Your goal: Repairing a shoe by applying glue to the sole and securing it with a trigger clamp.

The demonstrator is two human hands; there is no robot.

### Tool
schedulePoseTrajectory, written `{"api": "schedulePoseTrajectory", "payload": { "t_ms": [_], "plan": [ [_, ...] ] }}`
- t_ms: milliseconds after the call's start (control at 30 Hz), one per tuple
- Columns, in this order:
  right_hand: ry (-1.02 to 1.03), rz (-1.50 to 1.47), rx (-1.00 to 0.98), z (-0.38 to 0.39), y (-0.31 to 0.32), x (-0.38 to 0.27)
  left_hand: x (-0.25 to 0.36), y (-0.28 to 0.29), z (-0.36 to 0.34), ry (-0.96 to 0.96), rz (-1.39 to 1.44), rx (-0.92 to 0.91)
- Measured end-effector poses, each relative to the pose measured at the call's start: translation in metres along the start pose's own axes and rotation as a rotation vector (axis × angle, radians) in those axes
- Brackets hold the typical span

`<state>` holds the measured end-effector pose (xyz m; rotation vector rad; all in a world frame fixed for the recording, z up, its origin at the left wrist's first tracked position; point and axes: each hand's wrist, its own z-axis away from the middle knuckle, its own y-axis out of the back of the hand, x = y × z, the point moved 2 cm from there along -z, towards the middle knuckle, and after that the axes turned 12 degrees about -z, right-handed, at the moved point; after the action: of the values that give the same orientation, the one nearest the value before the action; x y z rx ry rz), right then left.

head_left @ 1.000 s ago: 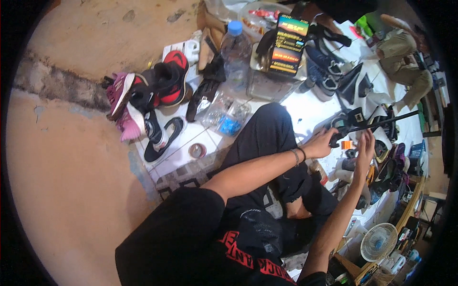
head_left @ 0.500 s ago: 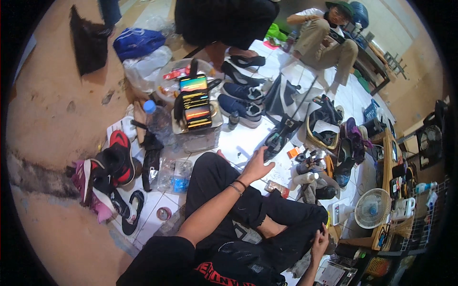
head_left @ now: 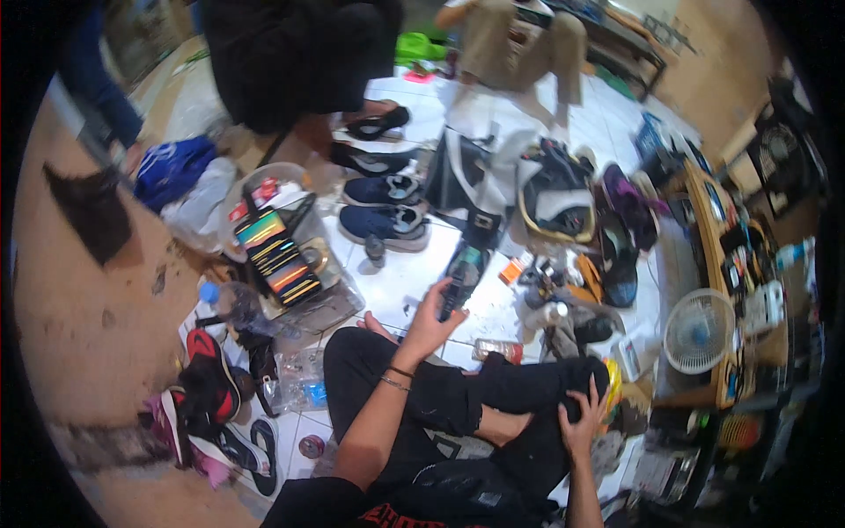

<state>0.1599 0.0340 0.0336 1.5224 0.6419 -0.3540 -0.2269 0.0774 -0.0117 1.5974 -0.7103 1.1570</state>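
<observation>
My left hand (head_left: 433,315) reaches forward over my crossed legs, its fingers closed on a dark elongated item with a teal patch (head_left: 469,258), perhaps a shoe; its exact form is unclear. My right hand (head_left: 581,407) lies on my dark-clad right knee with its fingers spread, holding nothing. Beyond my left hand stand navy sneakers (head_left: 380,227) with a small dark bottle (head_left: 375,251), and a grey-and-black bag (head_left: 453,172). An orange box (head_left: 513,268) and a white bottle (head_left: 549,313) lie to the right of the item.
A phone-like screen (head_left: 275,253) rests on cluttered containers at left, near a plastic bottle (head_left: 231,304) and red-black sneakers (head_left: 211,378). Two seated people (head_left: 299,53) (head_left: 519,57) are across the tiles. A fan (head_left: 697,331) and wooden shelf (head_left: 704,220) line the right.
My right hand has left the long black strip it was holding and now rests on my knee. My left hand stays on the dark item. The view has swung up and toward the right.
</observation>
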Motion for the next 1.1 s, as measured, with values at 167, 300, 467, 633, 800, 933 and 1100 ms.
{"api": "schedulePoseTrajectory", "payload": {
  "t_ms": [167, 300, 467, 633, 800, 933, 1100],
  "plan": [
    [0.036, -0.044, 0.102, -0.009, -0.003, 0.005, 0.014, 0.011, -0.006, 0.089, 0.097, -0.065],
    [-0.003, -0.250, 0.211, -0.015, -0.002, 0.026, 0.018, 0.013, -0.009, 0.181, 0.254, -0.068],
    [-0.073, -0.332, 0.318, -0.011, 0.006, 0.036, 0.031, 0.010, -0.005, 0.292, 0.243, -0.074],
    [-0.099, -0.307, 0.313, -0.013, 0.006, 0.034, 0.020, 0.009, -0.007, 0.202, 0.206, -0.054],
    [-0.090, -0.303, 0.312, -0.013, 0.007, 0.032, 0.002, -0.020, -0.003, -0.035, -0.081, 0.018],
    [-0.079, -0.286, 0.329, -0.011, 0.006, 0.033, 0.014, -0.036, 0.000, 0.036, -0.081, -0.002],
    [-0.049, -0.320, 0.366, -0.011, 0.007, 0.035, 0.018, -0.036, 0.001, -0.033, -0.093, -0.004]
  ]
}}
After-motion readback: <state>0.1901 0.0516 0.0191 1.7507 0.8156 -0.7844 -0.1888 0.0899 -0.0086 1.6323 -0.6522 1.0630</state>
